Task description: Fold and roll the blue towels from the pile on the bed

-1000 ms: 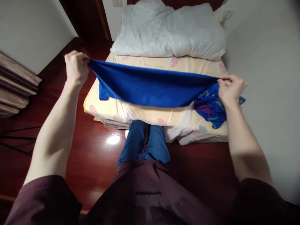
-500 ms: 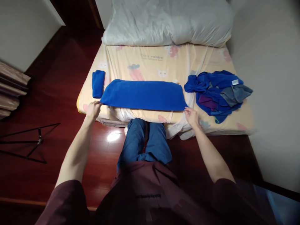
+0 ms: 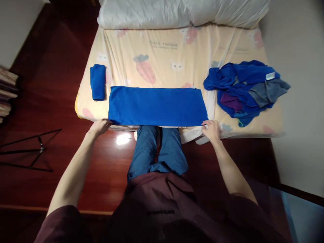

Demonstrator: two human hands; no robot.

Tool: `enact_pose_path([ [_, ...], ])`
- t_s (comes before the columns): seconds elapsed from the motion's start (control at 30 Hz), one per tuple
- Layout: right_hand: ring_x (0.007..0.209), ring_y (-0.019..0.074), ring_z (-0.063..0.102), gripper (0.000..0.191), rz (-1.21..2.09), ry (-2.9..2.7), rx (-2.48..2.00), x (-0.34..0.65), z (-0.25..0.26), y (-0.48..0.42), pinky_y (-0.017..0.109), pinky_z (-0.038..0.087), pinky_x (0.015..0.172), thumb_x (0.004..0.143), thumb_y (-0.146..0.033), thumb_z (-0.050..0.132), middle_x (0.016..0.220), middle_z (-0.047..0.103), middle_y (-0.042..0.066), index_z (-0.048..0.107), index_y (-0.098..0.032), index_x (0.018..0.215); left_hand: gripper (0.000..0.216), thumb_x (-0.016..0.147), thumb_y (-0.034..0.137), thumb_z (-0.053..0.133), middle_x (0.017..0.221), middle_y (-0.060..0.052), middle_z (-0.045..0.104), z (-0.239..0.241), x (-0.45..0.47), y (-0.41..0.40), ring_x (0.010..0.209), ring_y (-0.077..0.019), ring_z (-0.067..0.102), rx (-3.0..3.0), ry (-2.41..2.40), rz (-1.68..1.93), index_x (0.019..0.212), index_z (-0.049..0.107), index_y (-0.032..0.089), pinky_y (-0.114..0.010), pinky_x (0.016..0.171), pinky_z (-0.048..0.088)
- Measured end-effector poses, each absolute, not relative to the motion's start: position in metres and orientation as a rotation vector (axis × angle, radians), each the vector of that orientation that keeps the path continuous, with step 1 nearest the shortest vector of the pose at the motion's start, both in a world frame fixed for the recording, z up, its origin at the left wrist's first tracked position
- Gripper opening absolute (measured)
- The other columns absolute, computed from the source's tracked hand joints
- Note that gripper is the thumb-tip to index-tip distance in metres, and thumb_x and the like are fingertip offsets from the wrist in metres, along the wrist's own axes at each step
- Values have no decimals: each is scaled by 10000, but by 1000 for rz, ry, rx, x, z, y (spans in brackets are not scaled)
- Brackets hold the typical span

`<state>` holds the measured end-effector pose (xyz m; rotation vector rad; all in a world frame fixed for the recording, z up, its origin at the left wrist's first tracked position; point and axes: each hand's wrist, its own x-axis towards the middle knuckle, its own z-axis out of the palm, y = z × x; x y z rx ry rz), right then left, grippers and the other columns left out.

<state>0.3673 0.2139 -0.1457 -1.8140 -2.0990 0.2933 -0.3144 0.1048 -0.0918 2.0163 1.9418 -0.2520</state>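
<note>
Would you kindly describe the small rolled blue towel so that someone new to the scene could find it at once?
Start at the bed with the peach cartoon-print sheet and go to its near left corner. The small rolled towel lies there, just left of the long flat blue towel. It is a compact bundle, unlike that spread towel or the loose heap of cloths on the right.

A bedroom in a home. A low mattress (image 3: 177, 57) with a cartoon-print sheet lies on a dark red wooden floor (image 3: 50, 101), beyond the fingers (image 3: 105, 123); a white duvet (image 3: 182, 13) is bunched at its far end. A heap of clothes (image 3: 245, 89) sits past the right hand (image 3: 212, 130), against a plain pale wall (image 3: 298, 67).
</note>
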Motion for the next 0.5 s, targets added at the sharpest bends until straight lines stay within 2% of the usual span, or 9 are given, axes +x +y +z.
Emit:
enact_pose_path([
  [0.07,1159,368,601,161,216,-2063,-1874,363,-139,222,584,479,1099,799,-187,589,1144,755,120,743,-233,803,328,952,339,508,1146,-89,796,-91,-320,116,1031,-286,734,1981,1926,-200,1042,808,239,-352,862,553],
  [0.13,1197,362,590,189,139,-1995,-1898,354,-131,239,573,461,1119,834,-200,572,1187,731,133,759,-222,852,362,980,387,520,1118,-92,797,-86,-325,134,969,-248,726,1968,1959,-99,1125,793,200,-329,882,546],
  [0.27,1277,301,592,278,188,-1965,-1841,330,-126,297,527,431,1182,916,-185,521,1277,696,128,746,-189,1080,375,1016,293,517,1165,-85,772,-77,-332,189,922,-165,651,1978,2037,60,1265,729,107,-295,960,521],
  [0.43,1419,244,542,351,355,-2053,-1885,303,-130,380,480,386,1240,997,-117,540,1478,625,133,654,-184,1322,384,1023,208,529,1312,-110,714,-83,-341,265,1130,-173,594,2011,2140,49,1351,683,81,-384,1160,447],
  [0.5,1454,211,508,376,378,-2111,-1975,298,-132,410,461,342,1258,1034,-97,546,1541,578,165,579,-108,1408,418,1024,185,533,1397,-121,681,-91,-346,292,1229,-174,581,1992,2168,68,1408,641,63,-418,1221,401],
])
